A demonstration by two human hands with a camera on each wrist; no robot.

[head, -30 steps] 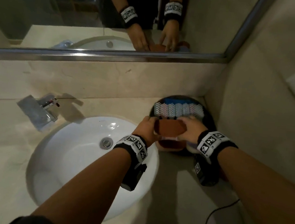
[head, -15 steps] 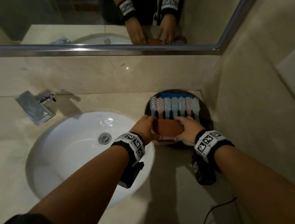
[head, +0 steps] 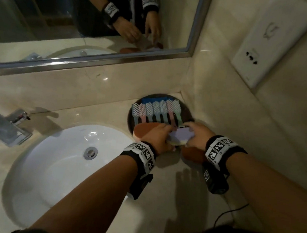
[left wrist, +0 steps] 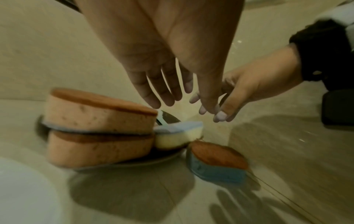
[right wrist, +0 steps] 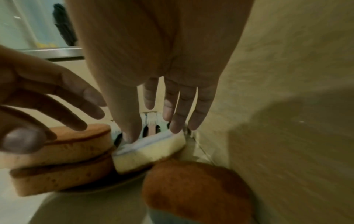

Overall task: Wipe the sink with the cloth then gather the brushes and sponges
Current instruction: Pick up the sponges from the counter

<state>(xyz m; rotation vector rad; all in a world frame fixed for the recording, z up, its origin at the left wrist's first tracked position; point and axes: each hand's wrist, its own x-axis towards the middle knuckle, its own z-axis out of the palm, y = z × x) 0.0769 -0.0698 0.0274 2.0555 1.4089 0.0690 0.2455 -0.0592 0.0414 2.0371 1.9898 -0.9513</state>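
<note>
Right now the job is at the gather part. Brushes (head: pixel 156 110) lie in a neat row on the dark plate (head: pixel 189 113) in the corner of the counter, bristles away from the person. Two orange sponges (left wrist: pixel 99 128) sit stacked on the plate's near edge. A pale sponge w/ a lilac top (right wrist: pixel 151 148) leans on the plate rim just beside the stack, tilted. One more brown sponge (left wrist: pixel 218 160) is off the plate, on the counter (head: pixel 157 204) close to the rim.

Right hand (head: pixel 197 134) has straight, spread fingers; its thumb and fingertips (right wrist: pixel 175 125) touch the lilac top, pressing, not gripping. Left hand (head: pixel 157 136) is open too, fingers loose over the stack; from the wrist views it looks like it holds nothing.

To do this step well, I think: steady the stack w/ the left hand so it doesn't tip, and slide the pale sponge flat, snug to the stack. Push gently, b/c sponges squash and spring back. Then lift the last brown one on. Don't bump the brush handles.

Sink (head: pixel 56 162) sits left of the plate, tap (head: pixel 7 127) behind it. I can't see a cloth. Mirror (head: pixel 83 20) runs along the back wall, a wall socket (head: pixel 270 43) at right.
</note>
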